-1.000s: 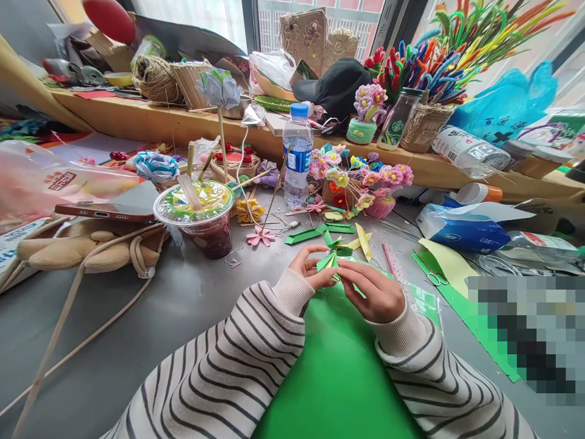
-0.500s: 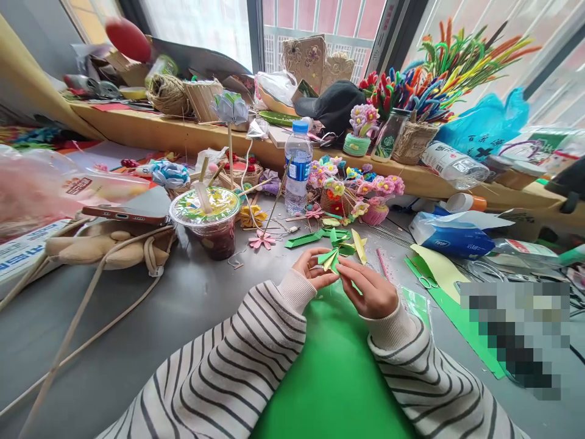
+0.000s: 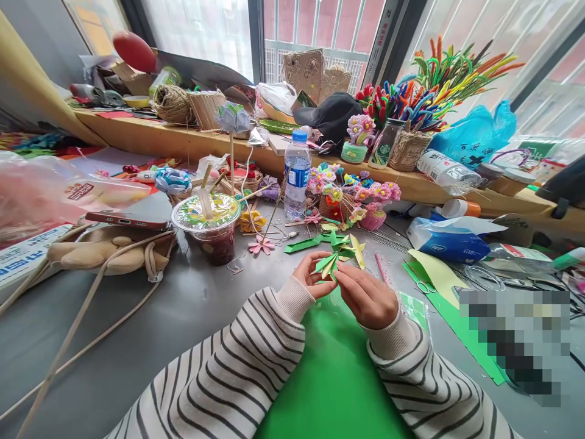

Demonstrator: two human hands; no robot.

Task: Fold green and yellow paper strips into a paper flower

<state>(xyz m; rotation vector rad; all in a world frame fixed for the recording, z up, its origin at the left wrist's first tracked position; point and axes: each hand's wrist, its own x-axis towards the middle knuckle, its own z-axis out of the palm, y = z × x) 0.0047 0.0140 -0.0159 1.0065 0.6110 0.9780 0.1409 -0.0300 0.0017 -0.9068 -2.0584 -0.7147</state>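
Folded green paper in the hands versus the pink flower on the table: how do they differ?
The folded green paper is green with pale yellow faces; the pink flower is pink. The paper is between the left hand and the right hand; the flower is on the grey table, touched by neither. The paper's folds fan to one side, while the flower's petals spread all round. Both have several narrow parts.

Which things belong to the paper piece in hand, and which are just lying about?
Likely in the job:
- folded paper, held in left hand and right hand
- green strip

Apparently lying about:
- water bottle
- drink cup
- phone
- black cap
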